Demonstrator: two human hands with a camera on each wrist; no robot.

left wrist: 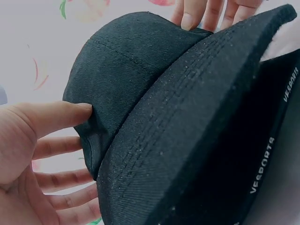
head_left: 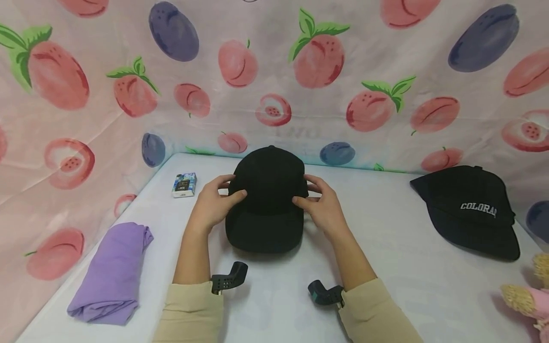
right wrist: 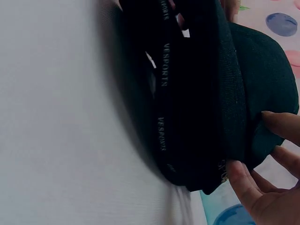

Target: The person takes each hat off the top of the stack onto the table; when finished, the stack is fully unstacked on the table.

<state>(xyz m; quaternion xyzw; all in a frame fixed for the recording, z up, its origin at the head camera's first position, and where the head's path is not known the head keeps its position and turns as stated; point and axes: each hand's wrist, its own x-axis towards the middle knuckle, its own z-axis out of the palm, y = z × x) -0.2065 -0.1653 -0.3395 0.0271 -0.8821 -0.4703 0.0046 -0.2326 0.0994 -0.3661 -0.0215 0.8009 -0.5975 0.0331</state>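
Note:
A plain black baseball cap (head_left: 269, 183) is between my two hands in the head view, crown up and brim facing me. On one side of the crown my left hand (head_left: 214, 202) grips it, thumb on the front and fingers behind. My right hand (head_left: 322, 206) grips the opposite side in much the same way. Stitched rows run along the brim (left wrist: 154, 136) in the left wrist view. White lettering shows on the inner band (right wrist: 164, 70) in the right wrist view. The back of the cap is hidden in the head view.
Another black cap (head_left: 472, 214) with white lettering lies on the right of the white table (head_left: 377, 267). On the left are a folded purple cloth (head_left: 113, 271) and a small blue-and-white box (head_left: 184, 185). A pink object with straw-coloured tufts (head_left: 516, 297) stands at the right edge.

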